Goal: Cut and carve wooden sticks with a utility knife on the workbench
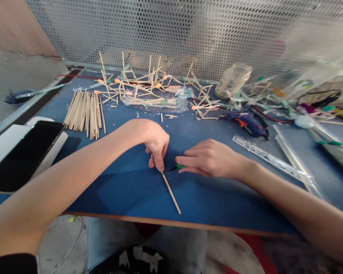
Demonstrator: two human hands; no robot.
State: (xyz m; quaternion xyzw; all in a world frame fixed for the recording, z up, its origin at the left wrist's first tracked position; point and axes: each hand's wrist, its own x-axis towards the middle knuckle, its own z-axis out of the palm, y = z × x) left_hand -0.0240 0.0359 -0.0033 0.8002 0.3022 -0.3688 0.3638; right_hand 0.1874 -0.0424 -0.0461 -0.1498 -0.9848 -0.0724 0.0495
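A thin wooden stick [171, 193] lies on the blue table [131, 190], slanting toward the front edge. My left hand [156, 142] is curled, its fingertips pressing the stick's far end down. My right hand [210, 158] lies right beside it, fingers closed round a small green-handled tool [179, 166] whose dark tip meets the stick near my left fingertips. What kind of tool it is cannot be made out.
A bundle of loose sticks [85, 112] lies at the back left. Glued stick frames [148, 85] stand along the mesh wall. A blue glue gun [248, 122], a clear ruler [270, 158] and cluttered items sit right. A black tablet [23, 154] rests at the left edge.
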